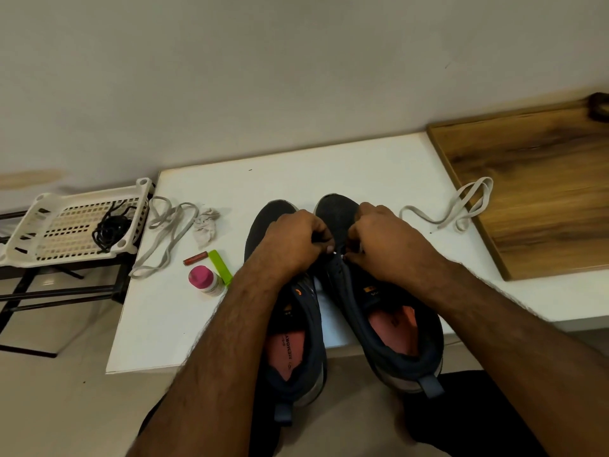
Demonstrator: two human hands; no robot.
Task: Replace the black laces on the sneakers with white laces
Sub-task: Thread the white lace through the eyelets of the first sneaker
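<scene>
Spanning mid-frame: white surface, wooden board on its right end. Two dark sneakers side by side, toes away from the person, heels over the near edge: left sneaker, right sneaker. White basket on a rack off the left edge holds a black lace in a loose pile. Left hand and right hand meet over the right sneaker's eyelet area, each grip curled and pinching there; lace in the fingers too small to tell. One white lace lies loose at left, another white lace at right across the board edge. Small stuff left of the sneakers: crumpled cloth, pink-capped bottle, green clip, red battery.
</scene>
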